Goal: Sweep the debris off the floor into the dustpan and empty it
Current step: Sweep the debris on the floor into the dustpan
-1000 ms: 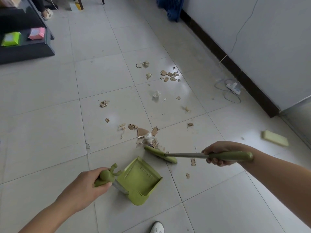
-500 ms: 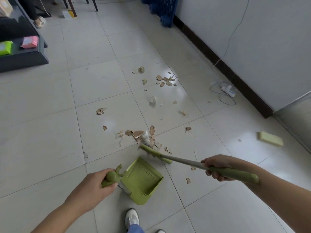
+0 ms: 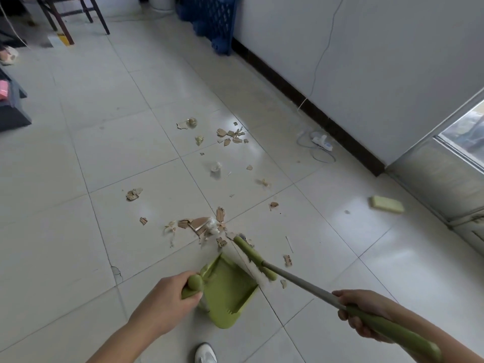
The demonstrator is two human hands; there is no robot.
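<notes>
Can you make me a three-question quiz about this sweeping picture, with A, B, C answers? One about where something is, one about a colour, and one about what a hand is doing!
1. Where is the broom head?
A. at the open edge of the dustpan
B. leaning on the wall
C. up on a chair

2. What colour is the dustpan?
A. red
B. green
C. blue

3. What is the left hand doing?
A. hanging free
B. picking up a scrap
C. gripping the dustpan handle

Answers:
1 A, because the white bristles lie along the pan's edge.
2 B, because the whole pan is light green.
3 C, because the fingers curl round the green handle.
</notes>
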